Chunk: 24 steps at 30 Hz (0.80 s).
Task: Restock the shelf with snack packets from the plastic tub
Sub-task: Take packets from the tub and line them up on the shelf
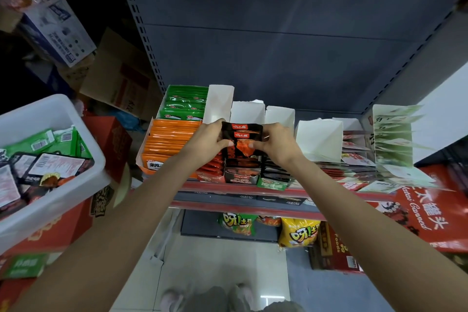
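Note:
Both hands hold a small stack of black snack packets [241,133] with red labels over a black display box [242,175] on the shelf [235,188]. My left hand [211,139] grips the stack's left edge, thumb in front. My right hand [274,140] pinches its right edge. The white plastic tub [76,152] stands at the left on red cartons, holding green and black packets [48,159].
Orange packets [168,144] and green packets [186,104] fill boxes left of my hands. White box flaps [317,139] stand upright behind and to the right. Red cartons [425,215] sit at the right, chip bags [297,234] on the lower level, cardboard boxes [119,81] at the back left.

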{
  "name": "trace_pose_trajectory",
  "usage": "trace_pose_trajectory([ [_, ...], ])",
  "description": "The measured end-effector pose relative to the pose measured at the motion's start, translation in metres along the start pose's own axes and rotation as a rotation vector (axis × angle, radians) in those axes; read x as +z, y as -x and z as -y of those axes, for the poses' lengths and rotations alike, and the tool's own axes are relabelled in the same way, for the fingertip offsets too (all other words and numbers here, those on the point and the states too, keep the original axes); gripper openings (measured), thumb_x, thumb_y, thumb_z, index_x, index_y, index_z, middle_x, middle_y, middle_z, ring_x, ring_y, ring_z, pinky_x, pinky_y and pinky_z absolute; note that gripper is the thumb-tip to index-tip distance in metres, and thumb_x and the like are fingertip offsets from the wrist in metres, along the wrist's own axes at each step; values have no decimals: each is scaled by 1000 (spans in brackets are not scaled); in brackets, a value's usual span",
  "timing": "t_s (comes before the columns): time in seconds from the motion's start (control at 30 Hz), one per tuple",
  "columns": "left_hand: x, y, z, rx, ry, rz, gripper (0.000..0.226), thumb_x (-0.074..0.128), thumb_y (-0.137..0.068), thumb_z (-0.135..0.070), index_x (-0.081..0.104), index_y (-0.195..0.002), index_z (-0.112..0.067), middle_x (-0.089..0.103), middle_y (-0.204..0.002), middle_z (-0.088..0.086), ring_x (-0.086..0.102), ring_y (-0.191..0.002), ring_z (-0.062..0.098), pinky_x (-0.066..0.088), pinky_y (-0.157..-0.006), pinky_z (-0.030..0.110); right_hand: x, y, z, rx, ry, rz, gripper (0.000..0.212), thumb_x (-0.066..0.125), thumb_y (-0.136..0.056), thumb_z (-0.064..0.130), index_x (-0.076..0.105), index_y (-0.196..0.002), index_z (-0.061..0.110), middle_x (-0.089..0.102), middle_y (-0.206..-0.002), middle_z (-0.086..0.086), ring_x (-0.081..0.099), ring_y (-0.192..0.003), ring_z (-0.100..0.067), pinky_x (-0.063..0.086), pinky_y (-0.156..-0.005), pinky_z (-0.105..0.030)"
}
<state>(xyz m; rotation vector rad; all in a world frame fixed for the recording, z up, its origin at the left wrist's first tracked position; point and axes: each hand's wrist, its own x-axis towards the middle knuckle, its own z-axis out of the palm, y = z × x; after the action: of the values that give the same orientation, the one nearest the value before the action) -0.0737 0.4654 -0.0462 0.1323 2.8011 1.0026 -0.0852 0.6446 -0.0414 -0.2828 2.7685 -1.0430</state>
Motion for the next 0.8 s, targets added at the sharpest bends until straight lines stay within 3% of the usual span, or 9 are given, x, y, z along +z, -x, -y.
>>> trace_pose_trajectory([
  [0.1, -3, 3, -2, 27, 32, -95, 46, 67, -86, -15, 40, -123, -21, 67, -87, 8, 64, -80, 20, 54, -77, 40, 0, 0, 2, -31, -7, -40, 22, 68, -85, 21, 68, -100, 5, 65, -83, -5, 59, -79, -20, 45, -65, -21],
  [0.2, -9, 11, -4, 102, -31, -128, 67, 66, -86, -9, 29, -138, -29, 59, -76, 0, 60, -71, 16, 51, -67, 31, 4, 0, 5, -46, -63, -32, 23, 68, -85, 22, 67, -103, 7, 68, -92, -7, 61, -87, -22, 49, -72, -28],
  [0.37, -6, 15, -4, 177, -148, -106, 40, 63, -88, -10, 43, -121, -19, 58, -89, 1, 58, -79, 19, 51, -69, 37, -1, -5, 11, -68, 150, 110, 30, 64, -89, 25, 62, -115, 9, 66, -102, -8, 56, -83, -19, 31, -64, -17],
  [0.47, -2, 14, -6, 215, -258, -94, 31, 60, -91, -12, 43, -116, -17, 60, -87, 6, 59, -76, 23, 49, -62, 37, -12, -9, 9, -87, 149, 133, 36, 69, -85, 19, 60, -119, 12, 67, -110, -9, 61, -98, -23, 36, -73, -19],
  [0.6, 5, 7, -11, 231, -477, -40, 24, 54, -94, -13, 43, -114, -16, 61, -85, 11, 60, -76, 30, 47, -60, 38, -19, -3, 3, -180, 117, 43, 23, 66, -86, 14, 63, -108, 16, 70, -98, -8, 63, -91, -24, 44, -80, -26],
  [0.7, 7, 1, -9, 175, -556, 45, 19, 54, -95, -20, 48, -113, -18, 65, -95, 13, 60, -85, 32, 51, -68, 39, -14, 1, -2, -194, 207, 31, 12, 58, -92, 14, 65, -101, 13, 70, -93, -10, 62, -89, -28, 45, -76, -32],
  [0.8, 11, -4, -5, 131, -559, 99, 19, 53, -95, -26, 58, -112, -21, 66, -108, 11, 58, -99, 32, 47, -81, 38, -9, 0, -6, -145, 380, 161, 17, 53, -95, 17, 67, -103, 14, 68, -104, -10, 59, -98, -29, 43, -78, -31],
])
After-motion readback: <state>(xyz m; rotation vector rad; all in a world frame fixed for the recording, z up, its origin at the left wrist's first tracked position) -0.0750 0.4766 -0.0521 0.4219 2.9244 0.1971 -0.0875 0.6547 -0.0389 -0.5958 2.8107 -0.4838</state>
